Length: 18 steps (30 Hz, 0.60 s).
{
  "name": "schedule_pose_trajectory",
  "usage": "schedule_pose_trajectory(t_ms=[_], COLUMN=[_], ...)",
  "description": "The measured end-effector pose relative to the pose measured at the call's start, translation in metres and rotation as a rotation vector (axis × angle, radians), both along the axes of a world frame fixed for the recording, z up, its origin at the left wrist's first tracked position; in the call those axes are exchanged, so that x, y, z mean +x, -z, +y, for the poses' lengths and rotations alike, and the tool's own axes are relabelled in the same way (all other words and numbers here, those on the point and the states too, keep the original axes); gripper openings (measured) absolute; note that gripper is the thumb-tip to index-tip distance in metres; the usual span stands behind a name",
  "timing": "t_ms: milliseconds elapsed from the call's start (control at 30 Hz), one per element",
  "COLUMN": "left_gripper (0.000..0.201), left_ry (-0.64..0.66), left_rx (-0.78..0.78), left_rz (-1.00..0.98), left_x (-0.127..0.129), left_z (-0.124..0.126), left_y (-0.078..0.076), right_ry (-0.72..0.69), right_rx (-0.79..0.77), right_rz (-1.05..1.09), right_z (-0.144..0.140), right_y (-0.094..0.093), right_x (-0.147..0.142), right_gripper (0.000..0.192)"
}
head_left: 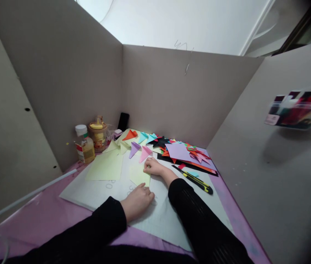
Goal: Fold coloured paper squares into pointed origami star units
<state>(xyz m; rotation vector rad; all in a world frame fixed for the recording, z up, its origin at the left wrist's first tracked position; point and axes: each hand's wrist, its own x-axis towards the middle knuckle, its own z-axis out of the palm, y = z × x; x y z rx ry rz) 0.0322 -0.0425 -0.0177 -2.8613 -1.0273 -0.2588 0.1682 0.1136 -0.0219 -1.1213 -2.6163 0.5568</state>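
Observation:
A small pale yellow sheet of paper (138,175) lies on the white sheet in front of me, between my hands. My right hand (154,167) is closed, with its curled fingers at the paper's upper right edge. At the bottom edge of the same paper is my left hand (138,202); its fingers are bent together and pressed down near the corner. A larger pale yellow sheet (105,167) rests to the left. Beyond my hands stand folded paper pieces: pink (145,153), purple (134,149) and orange (130,135).
A yellow-black utility knife (196,180) lies right of my right forearm. Coloured sheets (179,152) and folded paper stars (159,142) pile up behind it. A bottle (86,146), a tub (98,135) and a phone (123,121) stand back left. Grey panels (172,91) enclose the table.

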Motion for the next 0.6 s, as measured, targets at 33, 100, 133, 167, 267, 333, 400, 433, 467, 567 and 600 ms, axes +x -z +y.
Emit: schedule_pose_trajectory(t_ms=[33, 100, 133, 167, 267, 333, 400, 433, 467, 567, 600], left_gripper=[0.012, 0.014, 0.015, 0.016, 0.016, 0.013, 0.012, 0.015, 0.018, 0.024, 0.025], left_ry=[-0.001, -0.030, -0.058, -0.091, -0.179, -0.245, -0.316, -0.343, -0.362, -0.393, -0.406], left_rx=[-0.006, -0.019, -0.030, -0.045, -0.078, -0.080, -0.087, -0.096, -0.109, -0.171, -0.193], left_rz=[0.013, 0.030, 0.025, 0.013, -0.054, -0.085, -0.085, -0.075, -0.062, -0.015, 0.005], left_x=[0.000, 0.001, 0.002, 0.002, 0.004, 0.004, 0.003, 0.003, 0.003, 0.005, 0.006], left_z=[0.002, 0.006, 0.008, 0.010, 0.012, 0.012, 0.012, 0.012, 0.012, 0.014, 0.015], left_y=[0.000, 0.000, 0.000, -0.001, -0.004, -0.006, -0.008, -0.008, -0.009, -0.010, -0.010], right_ry=[0.004, 0.015, 0.016, 0.015, 0.011, 0.012, 0.016, 0.019, 0.023, 0.023, 0.021], right_rx=[-0.008, -0.015, -0.015, -0.013, -0.003, 0.003, 0.002, -0.002, -0.007, -0.018, -0.019], right_rz=[0.000, -0.001, 0.000, 0.001, 0.013, 0.016, 0.014, 0.012, 0.009, 0.003, 0.003], right_z=[0.000, 0.001, 0.002, 0.002, 0.003, 0.003, 0.003, 0.003, 0.002, 0.001, 0.001], right_y=[0.000, 0.001, 0.001, 0.002, 0.003, 0.004, 0.003, 0.002, 0.002, -0.001, -0.002], right_x=[0.000, 0.000, 0.000, 0.000, 0.000, 0.000, 0.000, 0.000, 0.000, -0.001, -0.002], right_gripper=[0.011, 0.012, 0.012, 0.012, 0.013, 0.013, 0.013, 0.013, 0.013, 0.013, 0.013])
